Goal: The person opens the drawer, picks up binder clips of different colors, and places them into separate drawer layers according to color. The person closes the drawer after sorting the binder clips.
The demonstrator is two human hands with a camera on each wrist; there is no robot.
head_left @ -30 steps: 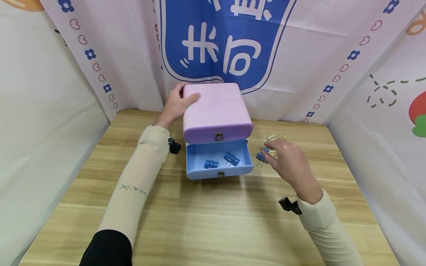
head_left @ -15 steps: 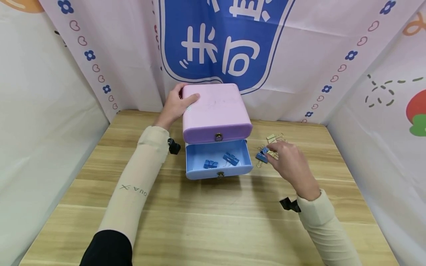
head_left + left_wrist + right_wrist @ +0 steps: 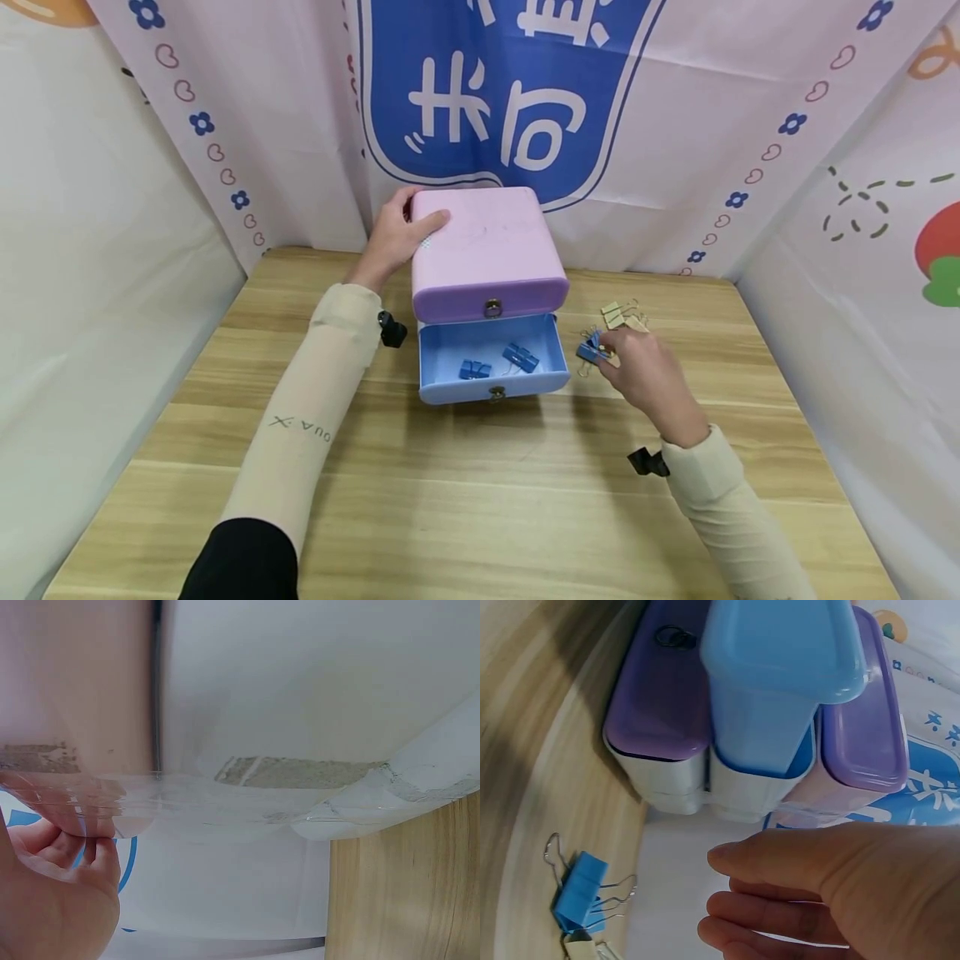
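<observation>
Pink box [image 3: 487, 242], its blue drawer [image 3: 457, 393] out, stands right of the left hand [image 3: 388, 242], which grips its edge. The right hand [image 3: 647, 377] has edged closer, within reach of the blue clips [image 3: 583, 885] just ahead of it; its wrist view, unlike the head's, shows thumb and fingers apart, pinching nothing.

The head view looks forward and down from well above the table [image 3: 480, 500], taking in the box [image 3: 483, 237], the backdrop [image 3: 675, 167] and both arms [image 3: 296, 417]. The left wrist view, turned sideways, faces the box's side very close, its own hand [image 3: 64, 889] at lower left. The right wrist view, also sideways, faces the drawers [image 3: 780, 637] nearby; it shares the clips [image 3: 580, 892] and right hand [image 3: 810, 892] with the head view.
</observation>
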